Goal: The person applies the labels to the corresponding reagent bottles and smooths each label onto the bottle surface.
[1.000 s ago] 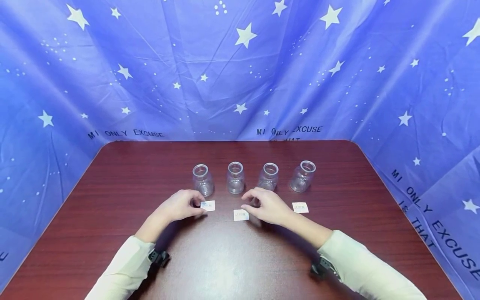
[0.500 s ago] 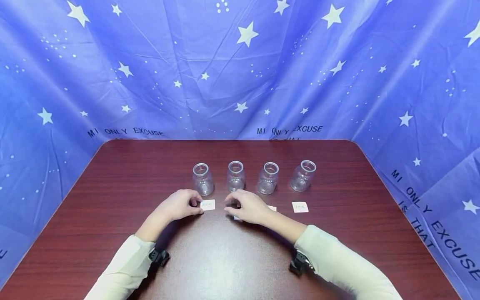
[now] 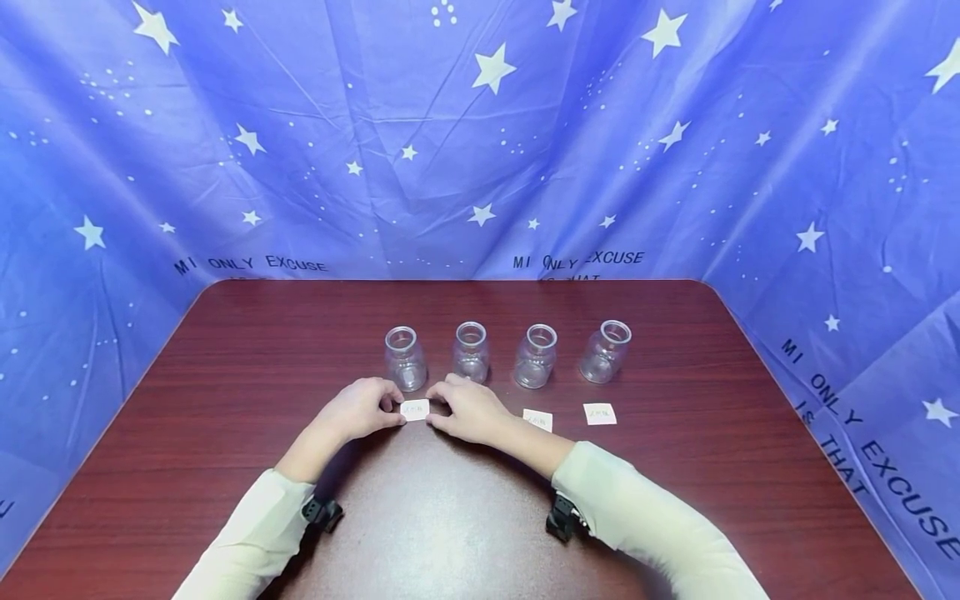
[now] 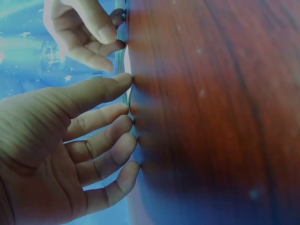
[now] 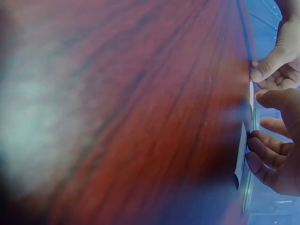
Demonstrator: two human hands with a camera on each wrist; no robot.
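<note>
A small white paper label (image 3: 415, 410) with handwriting lies on the table before the leftmost glass jar (image 3: 407, 365). My left hand (image 3: 360, 410) has thumb and fingertips at the label's left edge, with a gap between them. From the other side, my right hand (image 3: 471, 411) has its thumb and index fingertips right at the label's right edge. In the left wrist view the left fingers (image 4: 124, 147) rest loosely spread on the tabletop. Behind the right hand stands a second glass jar (image 3: 471, 350), its base partly covered.
Two more glass jars stand to the right, one in the middle (image 3: 536, 360) and one at the end (image 3: 605, 354). Two written labels lie before them, a nearer one (image 3: 537, 420) and a right one (image 3: 600, 414). The brown table (image 3: 262, 333) is backed by a starry blue curtain (image 3: 420, 125).
My right hand has moved left from before the third jar to the leftmost label, uncovering one label and covering another. My left hand has stayed almost still.
</note>
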